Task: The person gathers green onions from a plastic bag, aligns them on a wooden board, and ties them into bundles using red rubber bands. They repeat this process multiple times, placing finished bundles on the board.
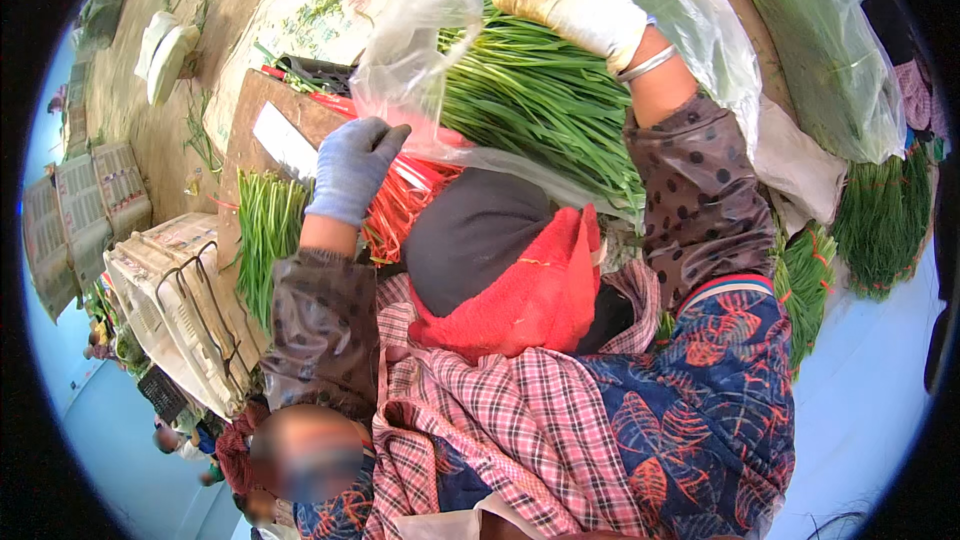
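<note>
My left hand (pixel 352 169), in a blue-grey knit glove, has its fingers curled and its thumb against them. It is beside the loose edge of a clear plastic bag (pixel 409 52); whether it pinches the film is unclear. A large heap of green leafy stalks (pixel 540 90), like garlic chives, lies in the bag's mouth. Over the heap's far end reaches my right hand (pixel 581 7), in a white glove with brown-stained fingers spread apart. Its fingertips are near the leaves and film at the top edge. Red plastic strips (pixel 397 217) lie below my left hand.
A wooden board (pixel 247 120) at left bears a white card (pixel 285 139) and a bundle of cut stalks (pixel 262 232). Beyond it stands a white plastic crate (pixel 180 307). At right are a filled plastic bag (pixel 832 52) and tied green bundles (pixel 877 225). People are at lower left.
</note>
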Motion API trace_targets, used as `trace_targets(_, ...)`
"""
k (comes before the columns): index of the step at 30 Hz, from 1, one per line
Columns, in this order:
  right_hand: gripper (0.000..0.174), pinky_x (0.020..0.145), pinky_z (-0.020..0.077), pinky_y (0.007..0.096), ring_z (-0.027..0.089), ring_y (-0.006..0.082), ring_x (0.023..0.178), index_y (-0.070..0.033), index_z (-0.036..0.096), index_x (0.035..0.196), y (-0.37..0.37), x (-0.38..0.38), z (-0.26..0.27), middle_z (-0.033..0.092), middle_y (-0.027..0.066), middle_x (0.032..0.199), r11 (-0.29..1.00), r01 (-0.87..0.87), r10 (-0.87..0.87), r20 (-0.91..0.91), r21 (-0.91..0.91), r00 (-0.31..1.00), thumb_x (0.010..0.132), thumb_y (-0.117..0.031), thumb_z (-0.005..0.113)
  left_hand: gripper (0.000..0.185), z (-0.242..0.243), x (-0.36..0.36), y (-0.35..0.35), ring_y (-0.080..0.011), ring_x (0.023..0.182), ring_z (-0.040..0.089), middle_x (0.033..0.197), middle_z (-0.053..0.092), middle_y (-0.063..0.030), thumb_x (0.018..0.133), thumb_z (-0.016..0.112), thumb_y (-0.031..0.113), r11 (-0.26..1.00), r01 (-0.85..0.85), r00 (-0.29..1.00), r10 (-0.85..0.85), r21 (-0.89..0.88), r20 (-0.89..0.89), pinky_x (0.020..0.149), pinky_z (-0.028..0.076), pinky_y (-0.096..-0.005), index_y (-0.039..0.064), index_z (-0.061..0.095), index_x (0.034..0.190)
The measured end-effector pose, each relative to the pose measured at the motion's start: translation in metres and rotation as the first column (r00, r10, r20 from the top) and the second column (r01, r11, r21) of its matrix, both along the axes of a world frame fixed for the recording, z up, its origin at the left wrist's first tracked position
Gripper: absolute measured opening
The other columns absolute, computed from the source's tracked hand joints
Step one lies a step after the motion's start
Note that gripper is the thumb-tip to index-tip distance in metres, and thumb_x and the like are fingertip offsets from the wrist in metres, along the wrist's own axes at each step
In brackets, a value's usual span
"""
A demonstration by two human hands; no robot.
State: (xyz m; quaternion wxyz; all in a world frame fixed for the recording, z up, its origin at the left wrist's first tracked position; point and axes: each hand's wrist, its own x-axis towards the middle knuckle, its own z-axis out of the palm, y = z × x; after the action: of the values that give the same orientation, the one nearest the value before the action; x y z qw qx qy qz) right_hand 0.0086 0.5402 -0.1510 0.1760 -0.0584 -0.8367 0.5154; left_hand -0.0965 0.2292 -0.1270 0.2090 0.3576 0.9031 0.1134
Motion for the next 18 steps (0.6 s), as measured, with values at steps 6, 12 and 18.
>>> trace_targets(6,0.031,0.092,0.0533,0.0330,0.071,0.0256,0.099,-0.009,0.074,0.116,-0.001,0.002,-0.009,0.075,0.0126,0.107,0.991,-0.026,0.078,0.408,-0.132,0.910,0.092,-0.027,0.067,0.024,0.027,0.018,-0.019,-0.0195,0.055,0.050,0.062,0.054,-0.0081,0.083,0.080,0.008,0.889,-0.010,0.999,0.023,0.457,-0.025,0.053,0.042,-0.0333,0.003,0.062,0.070)
trace_targets(12,0.038,0.095,0.0513,0.0367,0.068,0.0323,0.103,-0.006,0.070,0.120,-0.040,-0.017,-0.028,0.071,0.0185,0.110,0.929,-0.238,0.040,0.562,0.284,0.826,0.089,-0.029,0.066,0.013,0.069,0.025,0.010,-0.0135,0.072,0.062,0.078,0.065,-0.0076,0.089,0.075,0.010,0.846,-0.084,0.947,-0.096,0.526,0.306,0.067,0.050,-0.0288,-0.001,0.071,0.094)
trace_targets(18,0.055,0.106,0.0429,0.0470,0.055,0.0340,0.125,-0.012,0.061,0.132,-0.070,-0.029,-0.053,0.059,0.0174,0.132,0.664,-0.421,-0.244,0.711,0.618,0.659,0.081,-0.030,0.072,0.058,0.020,0.018,0.053,-0.0218,0.124,0.053,0.134,0.057,-0.0132,0.094,0.066,0.038,0.862,-0.313,0.735,-0.046,0.399,0.677,0.101,0.045,-0.0402,0.002,0.054,0.138)
